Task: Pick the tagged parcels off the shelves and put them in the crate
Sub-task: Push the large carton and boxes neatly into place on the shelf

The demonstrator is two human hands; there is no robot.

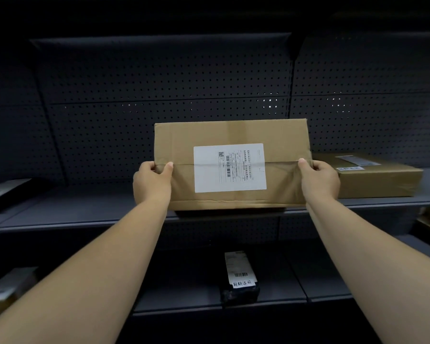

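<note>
At the shelf's front edge, the fingers of the left hand [151, 181] and right hand [319, 178] curl round the two ends of the labelled cardboard box [231, 165], which tilts over the shelf [85, 209]. Held only by its ends, it could sag or slip, I judge. Its underside and the crate are out of sight; the dark parcel [238, 279] below is dim.

Parcel stockroom, dark pegboard-backed shelving [85, 212], labelled cardboard boxes [372, 180], wrapped black packets [238, 281]
</note>
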